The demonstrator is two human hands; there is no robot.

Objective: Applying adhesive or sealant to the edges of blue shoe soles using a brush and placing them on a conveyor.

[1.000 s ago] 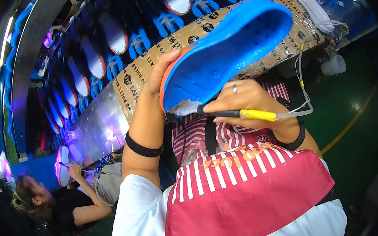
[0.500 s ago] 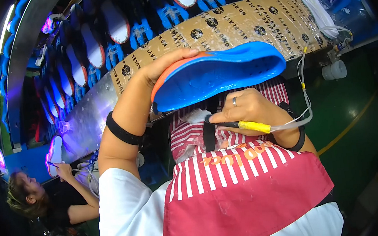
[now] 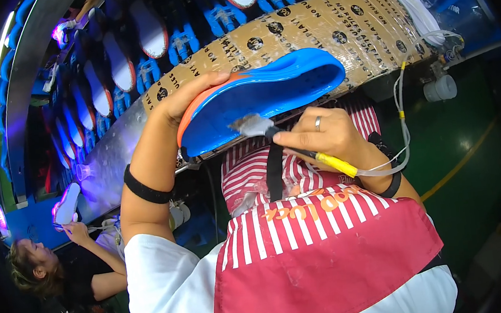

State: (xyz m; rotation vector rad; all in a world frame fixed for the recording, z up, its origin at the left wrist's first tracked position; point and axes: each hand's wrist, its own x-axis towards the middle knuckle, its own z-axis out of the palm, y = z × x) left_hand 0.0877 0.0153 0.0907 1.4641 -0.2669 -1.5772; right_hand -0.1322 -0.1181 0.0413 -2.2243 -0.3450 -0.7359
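Left hand: curled round the orange end of the blue shoe sole.
Right hand: closed on the handle of the brush, fingers pinched near its black collar.
Sole: between the hands, hollow side towards the right hand, in front of the cardboard-covered counter.
Change: half a second ago the bristles hung clear of the sole, over the apron; now they overlap its hollow.
Meaning: brushing inside seems resumed; firm contact is hard to confirm.
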